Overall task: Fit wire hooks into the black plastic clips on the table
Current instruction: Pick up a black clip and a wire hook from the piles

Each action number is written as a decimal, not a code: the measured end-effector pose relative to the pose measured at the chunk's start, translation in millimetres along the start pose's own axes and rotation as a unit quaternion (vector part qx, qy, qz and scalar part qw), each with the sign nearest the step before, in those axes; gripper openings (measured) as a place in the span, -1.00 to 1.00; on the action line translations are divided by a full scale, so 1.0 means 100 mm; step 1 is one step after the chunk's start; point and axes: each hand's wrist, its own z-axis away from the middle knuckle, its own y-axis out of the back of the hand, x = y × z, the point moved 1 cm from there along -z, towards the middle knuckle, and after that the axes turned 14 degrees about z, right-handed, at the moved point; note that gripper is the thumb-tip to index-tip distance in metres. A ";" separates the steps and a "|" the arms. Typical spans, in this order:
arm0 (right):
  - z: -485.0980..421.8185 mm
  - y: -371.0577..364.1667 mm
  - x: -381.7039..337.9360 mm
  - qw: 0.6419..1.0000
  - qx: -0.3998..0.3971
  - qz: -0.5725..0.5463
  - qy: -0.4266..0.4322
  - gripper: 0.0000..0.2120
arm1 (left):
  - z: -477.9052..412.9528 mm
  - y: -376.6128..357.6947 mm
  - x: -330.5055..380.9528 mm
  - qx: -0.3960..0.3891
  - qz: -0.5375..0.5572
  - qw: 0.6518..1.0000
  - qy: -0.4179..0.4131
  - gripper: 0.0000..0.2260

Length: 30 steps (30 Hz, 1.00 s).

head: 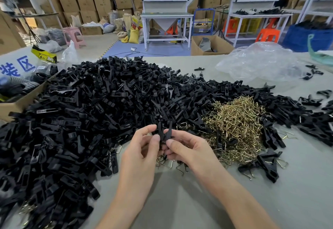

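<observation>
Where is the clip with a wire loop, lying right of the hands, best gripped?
Likely the clip by its black body, pinched across the sides from above: it lies flat on the table, the thin loop sticking out rightward.

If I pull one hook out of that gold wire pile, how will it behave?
Likely tangled: the wire hooks lie interlocked in a dense heap, so several may lift together. Each looks thin and bent, so probably light and somewhat springy. On the flat table a pushed hook should slide, not roll, given its angular bends.
</observation>
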 end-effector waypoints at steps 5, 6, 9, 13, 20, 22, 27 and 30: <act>0.00 -0.01 0.00 1.000 0.004 -0.001 0.000 -0.77 | -0.02 0.01 -0.01 0.026 0.004 1.000 -0.008 -0.79; -0.01 -0.01 0.00 1.000 0.004 -0.001 0.001 -0.76 | -0.02 0.02 -0.01 0.026 0.004 1.000 -0.008 -0.79; -0.01 -0.01 0.01 1.000 0.002 0.005 0.004 -0.76 | -0.01 0.02 -0.02 0.013 -0.018 1.000 -0.007 -0.81; -0.01 -0.01 0.02 1.000 0.007 0.003 0.005 -0.76 | 0.00 0.02 -0.03 0.023 -0.013 0.999 -0.019 -0.82; -0.01 -0.01 0.03 1.000 0.006 0.002 0.006 -0.77 | 0.00 -0.01 0.00 0.017 -0.002 1.000 -0.017 -0.81; 0.00 0.00 0.02 1.000 0.006 0.004 0.006 -0.77 | 0.01 -0.01 0.01 0.015 0.000 1.000 -0.018 -0.80; 0.00 0.00 0.00 1.000 0.006 0.012 0.012 -0.75 | 0.00 -0.01 0.00 0.007 -0.004 1.000 -0.005 -0.83; 0.01 0.02 -0.01 0.999 0.003 0.040 0.029 -0.74 | -0.03 0.03 0.00 -0.015 -0.003 1.000 0.020 -0.81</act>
